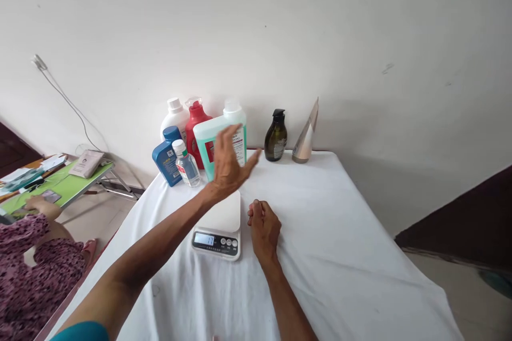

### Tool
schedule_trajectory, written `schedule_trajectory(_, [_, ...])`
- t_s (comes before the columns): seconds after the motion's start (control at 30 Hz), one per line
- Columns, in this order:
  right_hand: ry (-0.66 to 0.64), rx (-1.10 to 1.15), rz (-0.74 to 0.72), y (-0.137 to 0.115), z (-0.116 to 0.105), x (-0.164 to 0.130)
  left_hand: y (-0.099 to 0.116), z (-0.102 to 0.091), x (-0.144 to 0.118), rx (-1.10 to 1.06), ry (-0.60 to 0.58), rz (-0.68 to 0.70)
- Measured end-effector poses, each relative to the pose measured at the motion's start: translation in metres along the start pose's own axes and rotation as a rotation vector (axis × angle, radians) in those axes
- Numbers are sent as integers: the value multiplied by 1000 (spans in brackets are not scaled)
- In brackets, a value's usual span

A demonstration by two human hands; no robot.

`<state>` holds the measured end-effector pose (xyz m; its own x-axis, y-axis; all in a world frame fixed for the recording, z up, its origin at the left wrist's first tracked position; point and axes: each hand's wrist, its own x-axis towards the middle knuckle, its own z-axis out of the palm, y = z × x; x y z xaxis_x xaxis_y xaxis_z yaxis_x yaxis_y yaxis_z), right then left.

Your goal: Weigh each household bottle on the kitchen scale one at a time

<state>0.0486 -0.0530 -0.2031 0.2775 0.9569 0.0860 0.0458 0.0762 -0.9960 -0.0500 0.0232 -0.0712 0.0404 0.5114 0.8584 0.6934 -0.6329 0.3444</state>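
The right hand rests clenched on the white-clothed table beside a white digital kitchen scale; the left hand, released, hovers before a teal plastic jug near the far edge.

I see white cloth and white scale, grey display; bottles upper centre: teal jug, red bottle, blue bottle, dark olive pump bottle; far left: green table, pink spotted sleeve.
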Motion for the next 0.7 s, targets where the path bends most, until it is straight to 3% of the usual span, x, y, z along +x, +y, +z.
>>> schedule_trajectory(0.07, [-12,-30,3,-3,0,-1,-14,-32,0,120,149,-56])
schedule_trajectory(0.17, [-11,-62,4,-6,-1,-2,-39,-50,-4,155,164,-306])
schedule_trajectory(0.27, [-11,-77,-6,-8,-2,-3,-61,-46,-9,30,99,-574])
schedule_trajectory(0.33, [-13,-91,-7,-9,-2,-3,-73,-39,-10,-130,60,-663])
schedule_trajectory(0.5, [-24,-113,17,-11,-2,-3,-93,-22,-6,-480,99,-707])
schedule_trajectory(0.7, [-21,-78,28,-8,-2,-2,-89,-3,5,-576,258,-733])
